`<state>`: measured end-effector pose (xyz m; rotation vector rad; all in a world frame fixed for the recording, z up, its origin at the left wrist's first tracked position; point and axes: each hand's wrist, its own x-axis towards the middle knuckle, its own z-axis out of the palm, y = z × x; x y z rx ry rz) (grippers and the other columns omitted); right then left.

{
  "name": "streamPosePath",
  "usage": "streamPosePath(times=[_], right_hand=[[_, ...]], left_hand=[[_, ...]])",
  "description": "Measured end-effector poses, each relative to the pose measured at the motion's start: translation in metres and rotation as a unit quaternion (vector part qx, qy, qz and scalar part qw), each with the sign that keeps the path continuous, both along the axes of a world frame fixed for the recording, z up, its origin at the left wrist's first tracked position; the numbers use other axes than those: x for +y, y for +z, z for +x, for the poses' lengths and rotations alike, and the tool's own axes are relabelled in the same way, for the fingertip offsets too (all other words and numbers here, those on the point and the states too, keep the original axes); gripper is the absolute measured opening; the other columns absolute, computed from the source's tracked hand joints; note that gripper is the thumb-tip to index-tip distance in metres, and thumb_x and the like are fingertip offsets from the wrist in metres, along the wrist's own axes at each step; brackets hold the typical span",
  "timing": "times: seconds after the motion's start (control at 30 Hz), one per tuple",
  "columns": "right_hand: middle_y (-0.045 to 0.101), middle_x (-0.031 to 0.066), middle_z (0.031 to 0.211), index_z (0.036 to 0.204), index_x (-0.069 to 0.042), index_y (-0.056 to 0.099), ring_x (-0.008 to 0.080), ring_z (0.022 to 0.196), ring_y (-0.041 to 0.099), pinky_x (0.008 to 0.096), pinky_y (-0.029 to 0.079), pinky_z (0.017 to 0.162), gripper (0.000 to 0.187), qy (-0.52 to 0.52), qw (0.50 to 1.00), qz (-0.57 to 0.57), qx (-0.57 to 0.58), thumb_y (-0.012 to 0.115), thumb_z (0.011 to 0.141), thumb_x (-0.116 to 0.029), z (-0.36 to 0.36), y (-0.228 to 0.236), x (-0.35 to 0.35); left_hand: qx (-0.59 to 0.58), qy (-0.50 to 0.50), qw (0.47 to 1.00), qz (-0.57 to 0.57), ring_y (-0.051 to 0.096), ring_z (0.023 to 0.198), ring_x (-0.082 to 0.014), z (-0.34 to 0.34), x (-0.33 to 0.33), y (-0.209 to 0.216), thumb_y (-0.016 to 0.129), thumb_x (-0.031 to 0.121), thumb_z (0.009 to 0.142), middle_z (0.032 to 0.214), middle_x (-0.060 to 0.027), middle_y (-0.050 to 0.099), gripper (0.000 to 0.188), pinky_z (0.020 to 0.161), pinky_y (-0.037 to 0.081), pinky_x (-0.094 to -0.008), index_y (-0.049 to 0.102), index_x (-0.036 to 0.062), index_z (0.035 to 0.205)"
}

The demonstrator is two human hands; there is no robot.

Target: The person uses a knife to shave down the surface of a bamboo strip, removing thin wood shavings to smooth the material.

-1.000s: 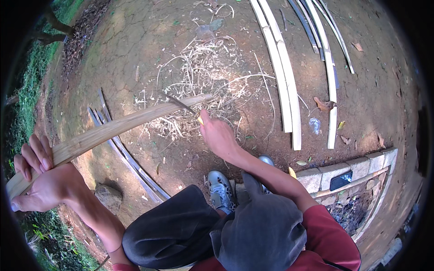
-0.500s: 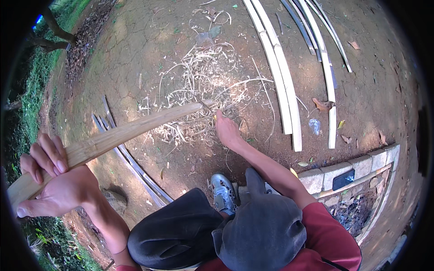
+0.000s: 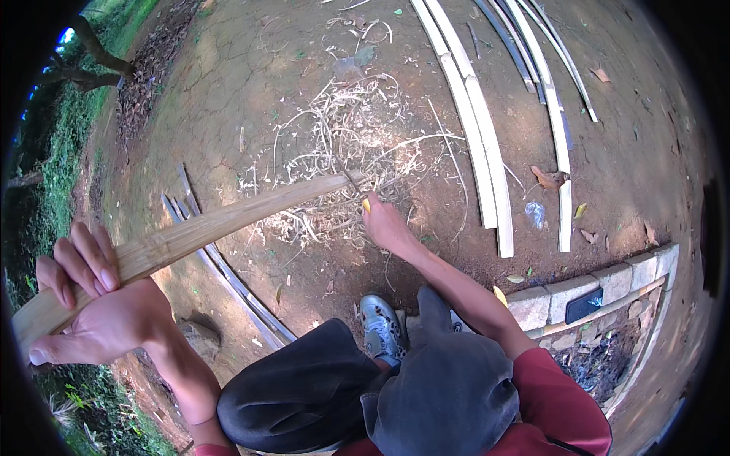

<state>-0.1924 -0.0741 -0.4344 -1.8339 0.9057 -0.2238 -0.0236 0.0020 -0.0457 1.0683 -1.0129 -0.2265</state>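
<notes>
A long pale bamboo strip (image 3: 228,216) slants up from the left edge toward the middle. My left hand (image 3: 106,304) is wrapped round its near end, thumb below and fingers over the top. At the strip's far end my right hand (image 3: 386,225) is closed on a knife with a yellow handle (image 3: 366,205). The thin dark blade (image 3: 352,182) lies across the strip's tip. Most of the handle is hidden in my fist. Beneath and beyond that tip, a heap of curly shavings (image 3: 342,125) covers the ground.
Long pale bamboo strips (image 3: 479,152) lie at the right, with darker strips (image 3: 517,45) beyond. More dark strips (image 3: 228,277) lie at left. A low brick border (image 3: 527,308) at right carries a black phone (image 3: 584,305). A crumpled clear plastic piece (image 3: 535,214) lies nearby.
The view has shifted slightly. The knife has drawn back a little toward me at the strip's tip, and more of its yellow handle shows. My left hand keeps its hold.
</notes>
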Motion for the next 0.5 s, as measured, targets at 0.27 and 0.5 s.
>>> streamPosePath(times=[0.27,0.5], right_hand=[[0.062,0.0228,0.064,0.107,0.008,0.043,0.0406,0.063,0.065,0.0508,0.051,0.058,0.022,-0.028,0.999,0.020,-0.002,0.050,0.091,-0.005,-0.003,0.032,0.014],[0.061,0.0202,0.063,0.109,0.009,0.043,0.0371,0.061,0.065,0.0496,0.051,0.058,0.022,0.020,1.000,0.009,-0.015,0.048,0.092,-0.004,-0.011,0.066,0.000]], left_hand=[[0.000,0.014,1.000,0.018,0.030,0.050,-0.0118,0.010,-0.002,0.003,0.040,0.085,0.074,0.056,-0.0017,0.030,0.072,0.045,0.024,-0.0215,0.034,0.0139,0.066],[0.006,0.006,1.000,0.020,0.030,0.050,-0.0130,0.022,0.008,0.000,0.041,0.084,0.073,0.055,-0.0022,0.029,0.071,0.046,0.026,-0.0231,0.035,0.0138,0.067]])
